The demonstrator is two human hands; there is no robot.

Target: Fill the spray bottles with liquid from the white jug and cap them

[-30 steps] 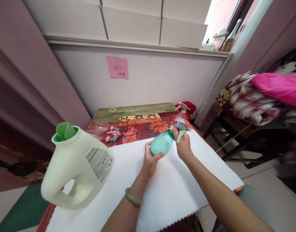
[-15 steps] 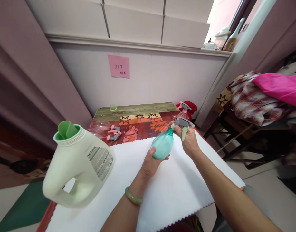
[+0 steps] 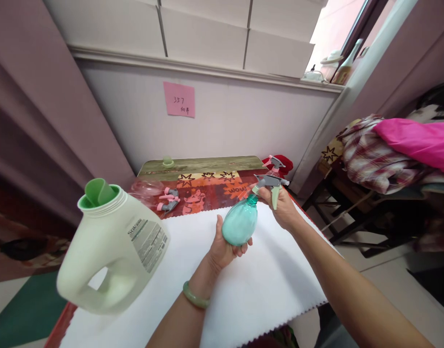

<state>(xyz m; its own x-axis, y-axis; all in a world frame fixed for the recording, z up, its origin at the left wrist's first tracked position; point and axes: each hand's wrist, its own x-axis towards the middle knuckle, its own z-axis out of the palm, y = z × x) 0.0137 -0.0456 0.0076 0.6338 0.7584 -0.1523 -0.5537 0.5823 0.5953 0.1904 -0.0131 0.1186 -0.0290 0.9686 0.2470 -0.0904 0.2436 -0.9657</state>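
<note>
Our left hand (image 3: 224,246) cups the bottle (image 3: 239,223) above the desk (image 3: 207,166), its long axis slanting toward our right hand (image 3: 284,209), which grips the sprayer (image 3: 270,181) — right by the neck (image 3: 252,199), though whether seated we cannot tell.

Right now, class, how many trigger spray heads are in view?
4: a grey-and-green spray head in the right hand; a pink-and-grey one beyond that hand; and two similar ones, upper and lower, beyond the pale green jug. Others may be hidden.
</note>
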